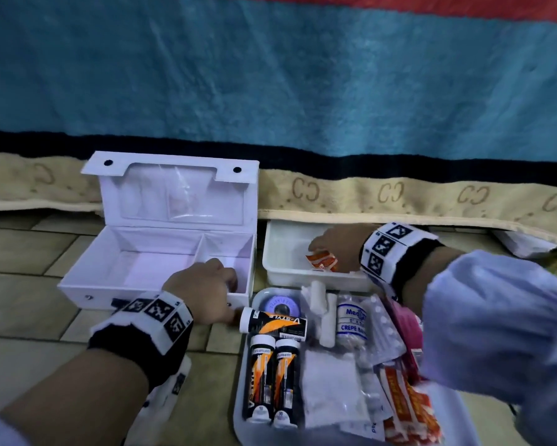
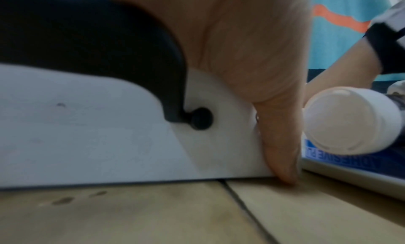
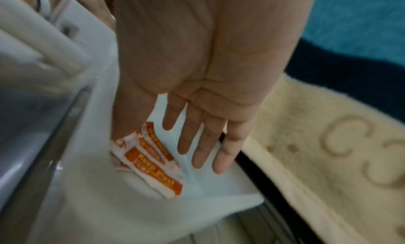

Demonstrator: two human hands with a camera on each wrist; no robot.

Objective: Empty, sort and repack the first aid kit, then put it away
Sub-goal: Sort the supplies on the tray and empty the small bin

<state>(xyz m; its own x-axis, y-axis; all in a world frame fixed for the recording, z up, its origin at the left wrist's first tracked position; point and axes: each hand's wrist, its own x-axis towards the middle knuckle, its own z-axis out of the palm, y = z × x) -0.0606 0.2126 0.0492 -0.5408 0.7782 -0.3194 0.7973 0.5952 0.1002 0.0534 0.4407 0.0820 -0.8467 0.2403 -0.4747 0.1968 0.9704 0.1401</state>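
The white first aid box (image 1: 135, 268) stands open on the floor with both compartments bare. My left hand (image 1: 206, 291) grips its front right wall, fingers curled over the rim. In the left wrist view the thumb (image 2: 278, 144) presses the box front (image 2: 87, 135) beside the black handle (image 2: 109, 48). My right hand (image 1: 338, 246) hovers over the white bin (image 1: 283, 252), fingers straight (image 3: 206, 144). Orange and white plaster packets (image 1: 322, 262) lie in the bin (image 3: 131, 213) under the thumb side, also seen in the right wrist view (image 3: 151, 166).
A tray (image 1: 241, 397) in front holds a black and orange bottle (image 1: 272, 323), two matching tubes (image 1: 272, 381), a crepe bandage (image 1: 351, 323), gauze, blister packs and more plaster strips (image 1: 409, 403). A blue blanket with a beige border (image 1: 399, 194) hangs behind.
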